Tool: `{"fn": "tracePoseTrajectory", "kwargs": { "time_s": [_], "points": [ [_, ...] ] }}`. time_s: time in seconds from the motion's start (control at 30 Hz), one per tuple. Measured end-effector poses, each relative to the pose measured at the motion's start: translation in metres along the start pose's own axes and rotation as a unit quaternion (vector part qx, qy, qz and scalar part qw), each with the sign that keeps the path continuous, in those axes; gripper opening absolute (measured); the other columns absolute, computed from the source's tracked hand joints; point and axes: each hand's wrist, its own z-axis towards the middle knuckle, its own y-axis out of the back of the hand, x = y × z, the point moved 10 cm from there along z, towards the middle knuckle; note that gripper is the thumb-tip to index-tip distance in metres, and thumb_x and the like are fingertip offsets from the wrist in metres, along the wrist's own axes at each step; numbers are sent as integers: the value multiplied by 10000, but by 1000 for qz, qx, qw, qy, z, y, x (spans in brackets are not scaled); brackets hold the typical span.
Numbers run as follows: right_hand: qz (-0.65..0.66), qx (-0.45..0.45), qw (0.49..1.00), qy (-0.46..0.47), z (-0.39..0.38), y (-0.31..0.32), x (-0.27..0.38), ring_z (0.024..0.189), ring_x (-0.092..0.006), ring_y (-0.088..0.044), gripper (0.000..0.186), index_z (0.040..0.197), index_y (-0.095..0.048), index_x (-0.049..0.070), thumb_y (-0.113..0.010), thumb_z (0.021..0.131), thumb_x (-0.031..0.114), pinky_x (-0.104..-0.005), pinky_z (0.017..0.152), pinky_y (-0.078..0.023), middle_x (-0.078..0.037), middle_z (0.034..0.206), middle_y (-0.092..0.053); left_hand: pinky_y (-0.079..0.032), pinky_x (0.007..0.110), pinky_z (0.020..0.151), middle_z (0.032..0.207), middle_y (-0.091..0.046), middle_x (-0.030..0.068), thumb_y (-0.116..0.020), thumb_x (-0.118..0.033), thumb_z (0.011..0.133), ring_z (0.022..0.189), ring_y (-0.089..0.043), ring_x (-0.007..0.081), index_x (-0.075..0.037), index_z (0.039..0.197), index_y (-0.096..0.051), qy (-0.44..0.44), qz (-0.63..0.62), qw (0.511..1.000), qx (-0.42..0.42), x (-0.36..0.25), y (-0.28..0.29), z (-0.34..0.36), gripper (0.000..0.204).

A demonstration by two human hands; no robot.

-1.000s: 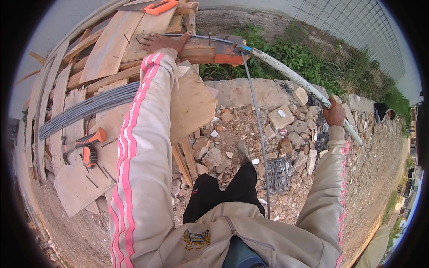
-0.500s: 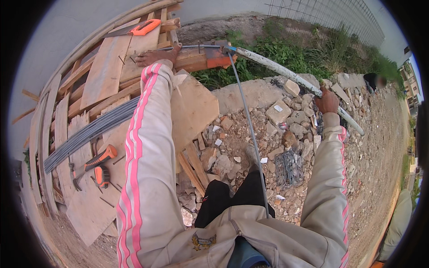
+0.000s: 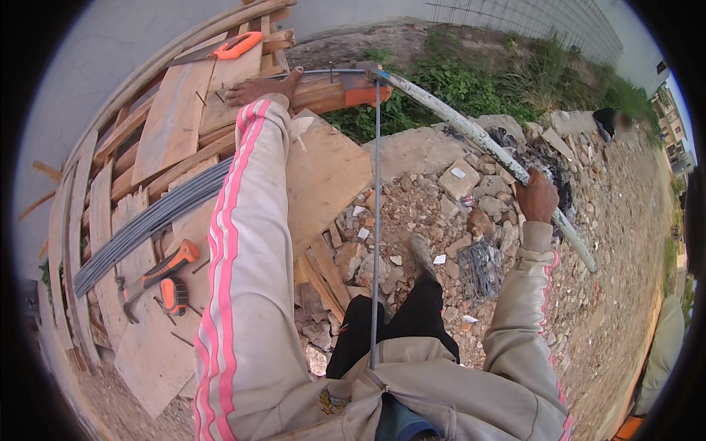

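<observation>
My right hand (image 3: 537, 195) is wrapped round a long, white, paint-worn metal pipe (image 3: 456, 117), near its lower right end. The pipe's far end meets a blue metal piece (image 3: 379, 75) at the end of a wooden beam (image 3: 316, 95). From there a thin grey steel rod (image 3: 377, 206) comes straight back toward my waist, while another stretch of rod lies along the beam toward my left hand (image 3: 261, 90). That hand lies flat on the boards, thumb apart, pressing where the rod passes; whether it touches the rod is partly hidden.
On the plank bench lie a handsaw (image 3: 228, 48), a bundle of grey rods (image 3: 158, 220), a claw hammer (image 3: 165, 268), a tape measure (image 3: 173, 295) and loose nails. Rubble (image 3: 412, 206) and a coil of wire (image 3: 479, 270) cover the ground. A person (image 3: 607, 121) is at the far right.
The pipe's gripped end has swung a little toward me with my right hand. The near stretch of rod has shifted left at its lower end. My left hand stays in place.
</observation>
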Motion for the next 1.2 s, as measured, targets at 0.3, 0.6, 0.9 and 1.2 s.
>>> {"fn": "tracePoseTrajectory", "kwargs": {
  "time_s": [0.3,0.6,0.9,1.2],
  "points": [
    [-1,26,1000,1,-11,1,-2,873,-378,-719,392,1126,-680,102,-802,789,260,-507,751,-559,-166,884,-735,-165,607,1223,1621,-296,306,-486,-951,737,1517,-201,518,57,1534,-400,-53,21,998,13,-10,13,-11,1288],
    [143,85,975,149,39,-22,-4,794,-403,-689,367,1074,-698,81,-777,804,318,-507,728,-535,-185,807,-702,-189,627,1208,1620,-315,281,-489,-927,759,1508,-227,521,-20,1545,-423,-80,4,997,6,-13,10,-7,1202],
    [252,-26,962,100,48,-4,-20,778,-386,-692,312,1048,-707,108,-804,775,224,-465,684,-529,-160,791,-707,-247,682,1155,1392,-590,176,-544,-583,976,1348,-520,371,-158,1289,-681,-344,-16,939,-15,-59,11,-41,546],
    [735,343,584,-21,-97,-42,168,637,-96,-609,272,988,-663,-13,-756,947,240,-265,562,-488,-37,779,-678,-534,494,862,1075,-704,147,-672,-456,926,1025,-683,350,-162,1163,-725,-400,-40,914,-64,-72,28,-56,381]
  ]
}}
